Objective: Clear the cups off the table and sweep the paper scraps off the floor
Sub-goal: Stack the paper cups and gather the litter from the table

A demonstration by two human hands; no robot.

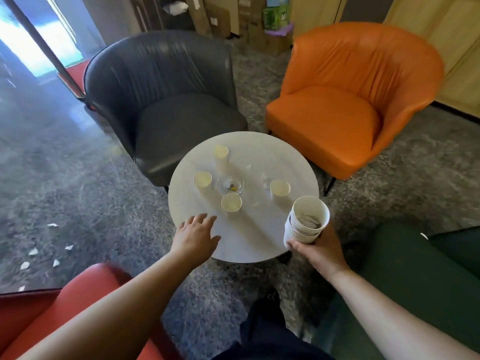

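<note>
Cup clearing judged partly done. A stack of nested cups (306, 222) is held by the right hand (318, 252), fingers clamped round its base, over the near right edge of the round surface (259, 149). 4 single cups remain beyond the left hand (195, 236), whose fingers are spread and empty; the nearest cup (231, 202) stands just ahead. A glass dish (230, 185) also remains. Paper scraps (39, 252) on the floor, left of the left fingers, are unswept.

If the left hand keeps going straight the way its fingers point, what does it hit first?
Most likely the nearest paper cup. The left hand lies open over the table edge, fingers aimed up and slightly right toward that cup. Only bare tabletop lies between, though height is unclear.
</note>
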